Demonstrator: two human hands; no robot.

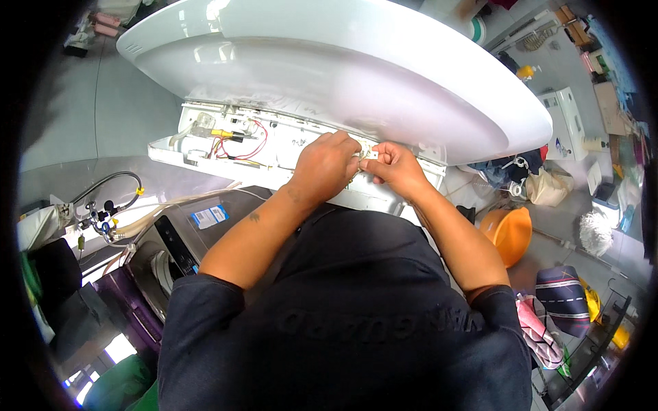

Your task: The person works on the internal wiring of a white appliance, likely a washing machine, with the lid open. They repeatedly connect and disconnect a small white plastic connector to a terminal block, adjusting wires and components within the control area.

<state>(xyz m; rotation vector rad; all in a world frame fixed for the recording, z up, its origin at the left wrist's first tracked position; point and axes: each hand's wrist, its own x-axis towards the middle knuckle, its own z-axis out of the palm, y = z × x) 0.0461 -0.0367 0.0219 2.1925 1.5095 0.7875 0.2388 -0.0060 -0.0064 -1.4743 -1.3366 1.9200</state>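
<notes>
Though open, casing [282, 155] beneath left hand [327, 164].

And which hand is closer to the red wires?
The left hand: it lies between the red wires and the right hand, which is farther from them.

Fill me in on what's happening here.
The person's left hand and right hand meet over an open white housing beside a large glossy white casing. Their fingertips are working close together; what lies between them is too small to tell. Red wires lie exposed further left.
</notes>
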